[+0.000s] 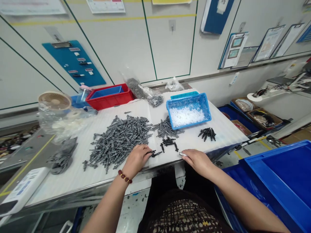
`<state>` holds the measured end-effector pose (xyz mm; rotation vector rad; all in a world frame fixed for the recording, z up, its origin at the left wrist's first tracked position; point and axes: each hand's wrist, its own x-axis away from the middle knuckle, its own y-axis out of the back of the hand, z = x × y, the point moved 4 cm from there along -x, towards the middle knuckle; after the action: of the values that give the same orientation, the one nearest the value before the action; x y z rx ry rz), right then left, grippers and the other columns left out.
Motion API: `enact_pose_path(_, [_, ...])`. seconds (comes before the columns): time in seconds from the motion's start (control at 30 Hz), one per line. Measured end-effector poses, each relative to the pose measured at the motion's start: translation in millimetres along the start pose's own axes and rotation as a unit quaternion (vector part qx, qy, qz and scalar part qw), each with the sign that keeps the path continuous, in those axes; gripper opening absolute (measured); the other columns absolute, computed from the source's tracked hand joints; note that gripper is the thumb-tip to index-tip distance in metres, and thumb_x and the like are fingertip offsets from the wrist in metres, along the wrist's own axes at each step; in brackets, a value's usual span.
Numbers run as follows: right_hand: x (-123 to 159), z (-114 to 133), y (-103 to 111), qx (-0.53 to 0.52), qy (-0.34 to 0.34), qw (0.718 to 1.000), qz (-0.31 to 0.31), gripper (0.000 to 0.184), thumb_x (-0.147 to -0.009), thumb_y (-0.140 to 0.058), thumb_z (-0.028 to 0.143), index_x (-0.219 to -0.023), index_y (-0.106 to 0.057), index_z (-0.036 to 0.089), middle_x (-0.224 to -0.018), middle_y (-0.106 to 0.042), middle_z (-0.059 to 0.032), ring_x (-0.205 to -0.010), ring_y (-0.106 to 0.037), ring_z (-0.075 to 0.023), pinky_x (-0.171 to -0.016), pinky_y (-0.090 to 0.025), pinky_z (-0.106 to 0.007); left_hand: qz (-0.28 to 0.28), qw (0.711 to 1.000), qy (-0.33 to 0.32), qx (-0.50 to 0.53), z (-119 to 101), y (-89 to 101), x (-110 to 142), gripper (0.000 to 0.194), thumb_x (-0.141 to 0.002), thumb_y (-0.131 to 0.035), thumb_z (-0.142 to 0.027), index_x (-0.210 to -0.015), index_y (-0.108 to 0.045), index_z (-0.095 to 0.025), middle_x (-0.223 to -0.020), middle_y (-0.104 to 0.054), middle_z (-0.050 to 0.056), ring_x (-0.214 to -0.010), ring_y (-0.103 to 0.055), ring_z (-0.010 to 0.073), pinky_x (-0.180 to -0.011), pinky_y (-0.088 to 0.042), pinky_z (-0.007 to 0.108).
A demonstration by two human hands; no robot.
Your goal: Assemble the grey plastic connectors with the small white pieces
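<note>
My left hand (137, 158), a beaded bracelet on its wrist, is at the table's front edge. Its fingers are pinched at a small black ribbed part (152, 151), with a second black part (156, 154) close by. My right hand (198, 161) grips a short silvery-white piece (182, 154) between thumb and forefinger. Between and beyond the hands lies a small group of black parts (168, 141). A large heap of grey ribbed parts (121, 137) spreads left of them. Behind is a smaller pile of grey pointed parts (166, 127).
A tilted blue bin (209, 111) of small white rings stands behind my right hand. More black pieces (207, 133) lie to its right. Toward the back are a red bin (109, 102), plastic bags and a fan (54, 100). Large blue crates (279, 174) stand at right.
</note>
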<state>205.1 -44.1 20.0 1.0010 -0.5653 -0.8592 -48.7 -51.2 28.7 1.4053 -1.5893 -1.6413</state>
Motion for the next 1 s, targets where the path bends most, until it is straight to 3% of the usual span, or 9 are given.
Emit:
enact_pose_path(0.13, [1,-1,1,-0.013,0.002,1.000,0.000,0.029,-0.093,-0.038,0.035,-0.113,-0.056,0.024,-0.105,-0.065,-0.0051,-0.091,-0.060,-0.0206,-0.073,-0.040,-0.027,0.019,0.999,-0.027,-0.030,-12,-8.4,-18,0.021,-0.088,-0.047,-0.019,-0.094,-0.067,-0.018,-0.089,-0.063,0.008,-0.080,-0.052,0.0197,-0.072,-0.045,0.032])
enact_pose_path(0.23, [2,3,5,0.000,-0.011,1.000,0.005,0.030,-0.093,-0.036,0.032,-0.117,-0.052,0.022,-0.099,-0.067,-0.0058,-0.086,-0.061,-0.0204,-0.069,-0.038,-0.027,0.085,0.992,-0.083,-0.043,-25,-19.5,-40,0.022,-0.086,-0.049,-0.013,-0.094,-0.068,-0.020,-0.088,-0.061,0.007,-0.081,-0.050,0.0197,-0.071,-0.043,0.031])
enact_pose_path(0.37, [4,6,10,0.025,-0.041,0.999,0.019,0.024,-0.092,-0.036,0.027,-0.105,-0.054,0.017,-0.084,-0.066,-0.0064,-0.073,-0.059,-0.0189,-0.060,-0.031,-0.026,0.139,0.983,-0.108,-0.061,-31,-26.8,-61,0.015,-0.083,-0.054,-0.014,-0.080,-0.069,-0.017,-0.083,-0.060,0.008,-0.081,-0.051,0.0209,-0.069,-0.044,0.031])
enact_pose_path(0.53, [5,4,14,0.013,-0.051,0.999,0.015,0.019,-0.092,-0.037,0.026,-0.090,-0.054,0.018,-0.078,-0.063,-0.0034,-0.070,-0.055,-0.0155,-0.058,-0.026,-0.024,0.084,0.990,-0.108,0.024,-38,-14.1,-55,0.019,-0.088,-0.047,-0.018,-0.097,-0.063,-0.017,-0.092,-0.063,0.007,-0.087,-0.055,0.0203,-0.079,-0.046,0.033])
enact_pose_path(0.67, [4,5,14,0.016,-0.052,0.998,0.019,0.019,-0.091,-0.037,0.025,-0.086,-0.055,0.019,-0.075,-0.062,-0.0016,-0.068,-0.054,-0.0147,-0.058,-0.024,-0.024,0.036,0.985,-0.075,0.151,-56,-4.2,-36,0.028,-0.092,-0.037,-0.021,-0.107,-0.061,-0.020,-0.091,-0.062,0.006,-0.083,-0.059,0.0155,-0.073,-0.049,0.026])
enact_pose_path(0.8, [3,13,12,0.048,-0.031,0.998,0.030,0.018,-0.091,-0.039,0.025,-0.088,-0.056,0.020,-0.079,-0.065,-0.0025,-0.071,-0.057,-0.0160,-0.059,-0.026,-0.025,-0.002,0.981,-0.040,0.190,-72,-4.7,-23,0.022,-0.091,-0.042,-0.023,-0.098,-0.063,-0.018,-0.087,-0.066,0.005,-0.079,-0.062,0.0153,-0.072,-0.050,0.026])
enact_pose_path(1.0, [2,25,9,0.076,-0.008,0.996,0.046,0.019,-0.089,-0.042,0.024,-0.090,-0.059,0.019,-0.083,-0.066,-0.0050,-0.074,-0.058,-0.0171,-0.062,-0.029,-0.025,-0.005,0.980,-0.028,0.197,-78,-5.7,-19,0.017,-0.088,-0.049,-0.023,-0.084,-0.064,-0.019,-0.076,-0.069,0.002,-0.068,-0.064,0.0145,-0.068,-0.051,0.025])
